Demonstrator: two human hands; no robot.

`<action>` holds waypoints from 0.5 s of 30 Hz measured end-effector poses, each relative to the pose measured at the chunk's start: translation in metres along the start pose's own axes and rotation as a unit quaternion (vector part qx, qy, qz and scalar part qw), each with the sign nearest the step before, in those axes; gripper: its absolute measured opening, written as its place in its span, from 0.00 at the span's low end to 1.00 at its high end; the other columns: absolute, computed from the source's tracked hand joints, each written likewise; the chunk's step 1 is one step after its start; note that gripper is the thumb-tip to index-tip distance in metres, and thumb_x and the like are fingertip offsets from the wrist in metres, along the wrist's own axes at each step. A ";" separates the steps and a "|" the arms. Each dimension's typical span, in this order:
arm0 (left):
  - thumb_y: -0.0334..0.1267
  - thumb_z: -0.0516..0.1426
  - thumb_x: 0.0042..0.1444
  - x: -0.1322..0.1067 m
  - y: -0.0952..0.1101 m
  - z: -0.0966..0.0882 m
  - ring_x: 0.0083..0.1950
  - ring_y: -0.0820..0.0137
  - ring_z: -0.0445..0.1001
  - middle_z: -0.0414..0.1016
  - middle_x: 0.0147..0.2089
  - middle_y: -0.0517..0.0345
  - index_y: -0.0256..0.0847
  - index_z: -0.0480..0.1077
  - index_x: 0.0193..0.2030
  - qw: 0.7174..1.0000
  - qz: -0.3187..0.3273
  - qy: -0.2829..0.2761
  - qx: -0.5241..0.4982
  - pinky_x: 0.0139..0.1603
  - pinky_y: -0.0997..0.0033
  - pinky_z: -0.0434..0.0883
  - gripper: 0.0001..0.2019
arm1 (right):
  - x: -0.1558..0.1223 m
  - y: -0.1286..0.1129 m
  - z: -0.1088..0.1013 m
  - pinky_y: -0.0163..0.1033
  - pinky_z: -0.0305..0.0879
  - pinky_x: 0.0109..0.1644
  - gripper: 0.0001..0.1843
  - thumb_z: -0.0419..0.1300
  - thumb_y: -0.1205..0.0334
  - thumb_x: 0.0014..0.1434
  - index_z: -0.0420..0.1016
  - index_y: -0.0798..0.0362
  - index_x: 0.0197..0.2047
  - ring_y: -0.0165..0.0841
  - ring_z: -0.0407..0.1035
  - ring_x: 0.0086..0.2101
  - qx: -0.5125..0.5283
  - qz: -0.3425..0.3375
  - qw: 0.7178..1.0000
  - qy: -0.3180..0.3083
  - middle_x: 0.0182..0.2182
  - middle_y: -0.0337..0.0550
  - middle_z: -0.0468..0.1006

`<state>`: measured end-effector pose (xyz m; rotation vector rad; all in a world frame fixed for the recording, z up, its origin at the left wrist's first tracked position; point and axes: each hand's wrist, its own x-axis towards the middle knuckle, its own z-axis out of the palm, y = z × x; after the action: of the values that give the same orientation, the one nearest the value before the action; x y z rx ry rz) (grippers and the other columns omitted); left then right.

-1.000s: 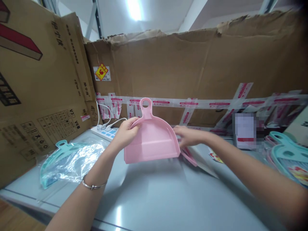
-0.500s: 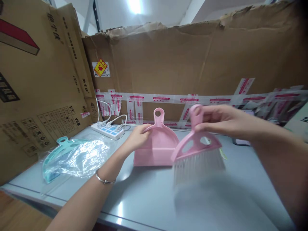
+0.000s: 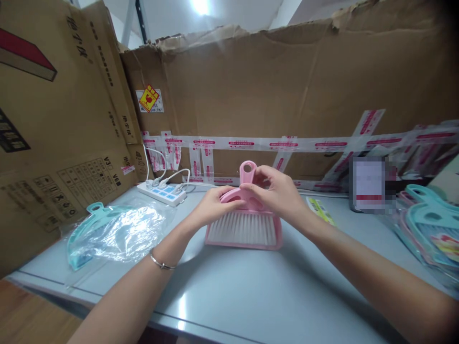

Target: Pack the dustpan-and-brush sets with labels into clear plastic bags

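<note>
A pink hand brush (image 3: 242, 228) with white bristles lies against the inside of a pink dustpan (image 3: 279, 239), its bristles pointing toward me. The pan stands tilted up above the grey table, its front rim showing around the bristles. My left hand (image 3: 218, 205) grips the left edges of pan and brush, thumb across the brush's front. At the handle, my right hand (image 3: 274, 188) pinches the brush just below its hanging hole. Most of the dustpan is hidden behind the brush.
On the left lies a teal dustpan set (image 3: 95, 215) with a clear plastic bag (image 3: 132, 234). A white power strip (image 3: 161, 192) with plugged cables sits behind. At right are a phone (image 3: 368, 184), a yellow-green label (image 3: 320, 210) and bagged teal sets (image 3: 430, 210). Cardboard walls (image 3: 251, 86) enclose the back.
My right hand has brought the brush leftward from beside the dustpan and laid it against the pan. My left hand now presses on both. The phone and bagged sets at right have become visible.
</note>
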<state>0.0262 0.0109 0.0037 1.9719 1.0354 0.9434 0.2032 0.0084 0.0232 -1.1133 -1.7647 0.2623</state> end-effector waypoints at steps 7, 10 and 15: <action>0.44 0.61 0.49 0.002 -0.003 0.003 0.41 0.66 0.73 0.77 0.39 0.56 0.36 0.74 0.41 1.000 -0.006 0.020 -0.022 0.41 0.71 0.67 0.15 | -0.003 0.018 0.010 0.49 0.62 0.48 0.30 0.65 0.49 0.48 0.62 0.52 0.50 0.39 0.63 0.42 -0.031 -0.105 0.987 0.119 0.42 0.47 0.64; 0.42 0.61 0.48 0.002 -0.004 0.004 0.41 0.66 0.73 0.77 0.39 0.55 0.36 0.74 0.40 0.999 -0.013 0.018 -0.031 0.41 0.71 0.67 0.15 | 0.001 0.021 0.009 0.47 0.64 0.47 0.43 0.68 0.48 0.41 0.53 0.50 0.56 0.39 0.64 0.43 0.069 -0.024 0.992 0.099 0.47 0.49 0.63; 0.45 0.62 0.47 0.001 -0.004 0.007 0.44 0.64 0.73 0.77 0.42 0.54 0.36 0.74 0.42 0.999 -0.015 0.001 -0.039 0.44 0.69 0.67 0.18 | 0.007 0.022 0.006 0.38 0.61 0.33 0.26 0.60 0.40 0.48 0.65 0.51 0.41 0.31 0.64 0.28 0.260 0.158 0.942 -0.140 0.29 0.38 0.69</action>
<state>0.0314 0.0119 -0.0032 1.8873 1.0117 0.9560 0.2098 0.0280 0.0112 -0.9907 -1.6071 1.0656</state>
